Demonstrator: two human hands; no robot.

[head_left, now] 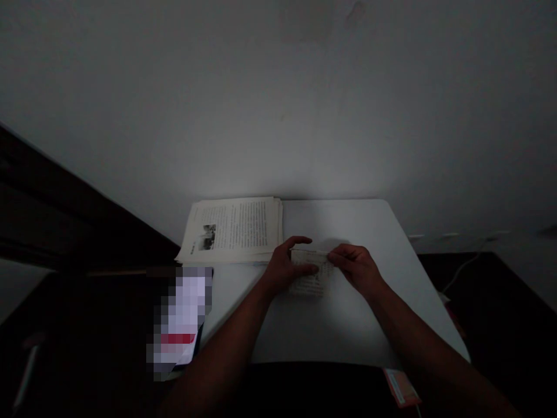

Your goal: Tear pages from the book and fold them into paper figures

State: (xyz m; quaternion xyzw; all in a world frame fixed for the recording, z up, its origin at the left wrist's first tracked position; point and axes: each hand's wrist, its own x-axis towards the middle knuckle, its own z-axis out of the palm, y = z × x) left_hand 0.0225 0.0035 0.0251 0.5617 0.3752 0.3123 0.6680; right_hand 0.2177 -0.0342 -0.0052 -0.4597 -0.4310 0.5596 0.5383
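A small folded piece of printed paper (307,284) is held above the white table in front of me. My left hand (282,270) has it by the left side, thumb lying across the front and index finger raised over the top edge. The other left fingers are hidden behind the paper. At the upper right corner, my right hand (354,267) pinches the paper between thumb and fingers. Just beyond my left hand lies a stack of printed sheets (232,229), with a dark photo on the top page.
The white table (361,223) has its back edge against a grey wall (278,116). At its left edge is a device with a lit, blurred-out screen (189,313). A reddish card-like item (401,388) is near the front edge. A pale cable (463,270) runs at the right.
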